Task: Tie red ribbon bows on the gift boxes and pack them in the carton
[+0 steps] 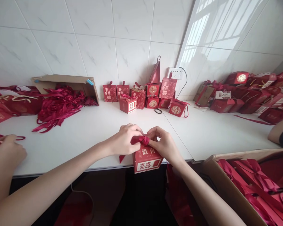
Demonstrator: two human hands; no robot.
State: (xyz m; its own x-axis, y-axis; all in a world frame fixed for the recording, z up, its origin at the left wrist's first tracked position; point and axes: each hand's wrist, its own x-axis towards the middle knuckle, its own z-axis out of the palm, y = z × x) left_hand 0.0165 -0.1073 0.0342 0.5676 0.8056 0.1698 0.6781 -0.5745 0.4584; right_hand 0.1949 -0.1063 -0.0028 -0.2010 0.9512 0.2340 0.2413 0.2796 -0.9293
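A small red gift box (146, 160) with gold characters sits at the near edge of the white table (85, 135). A red ribbon (141, 140) is bunched into a bow on top of it. My left hand (124, 139) pinches the ribbon's left side, fingers closed. My right hand (161, 142) pinches the right side of the ribbon, fingers curled. A loose ribbon tail hangs down left of the box.
Several finished red boxes (141, 95) stand against the tiled wall. A tipped cardboard box (68, 82) spills red ribbons (58, 105) at the left. Red bags pile at the right (250, 94). An open carton (240, 188) holds ribbons. Other people's hands show at the left (7, 150) and right (279, 131).
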